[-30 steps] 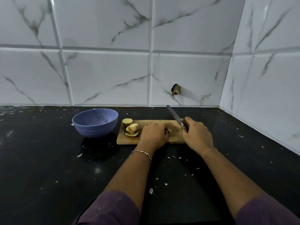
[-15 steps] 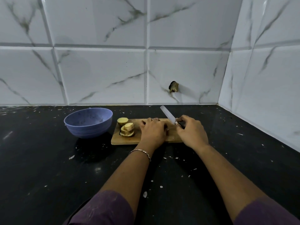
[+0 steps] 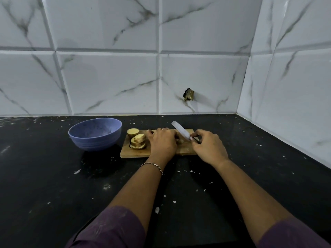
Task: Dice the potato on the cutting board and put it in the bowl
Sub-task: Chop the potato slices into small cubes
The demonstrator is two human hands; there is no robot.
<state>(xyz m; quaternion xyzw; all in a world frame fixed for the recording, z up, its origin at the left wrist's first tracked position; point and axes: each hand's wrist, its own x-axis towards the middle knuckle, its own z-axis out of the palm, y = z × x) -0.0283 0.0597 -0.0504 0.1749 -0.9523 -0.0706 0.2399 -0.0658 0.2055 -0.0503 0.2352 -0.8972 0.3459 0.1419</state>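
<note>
The cutting board (image 3: 185,151) lies toward the back edge of the counter (image 3: 53,176), w/ the blue bowl (image 3: 93,140) just beside its left end, and no potato can be seen in the bowl yet. At the board's left end a leaning stack of potato slices (image 3: 138,141) sits w/ a rounded potato end (image 3: 132,132) just behind it, nearer the back edge. The left hand (image 3: 163,142), bracelet (image 3: 152,165) at the wrist, rests knuckles-up on the middle of the board w/ fingers curled down. Whatever it pins is hidden, so I cannot tell if it grips a piece or only presses. The right hand (image 3: 207,147) pinches the knife (image 3: 180,130) at the handle end, fingers curled round it. What's changed over the last sec: the blade, which showed dark and nearly edge-on, has rolled so its pale flat side now faces the camera, tip slanting up and back-left above the board's far edge. The left hand has barely shifted on the board. The slices and end look the same as before, so prob. no cut was made in that time. I read this as a re-grip or re-aim btwn strokes, not a stroke itself — slicing is partly done, dicing proper isn't visibly begun, and the transfer to the bowl is still ahead.
</note>
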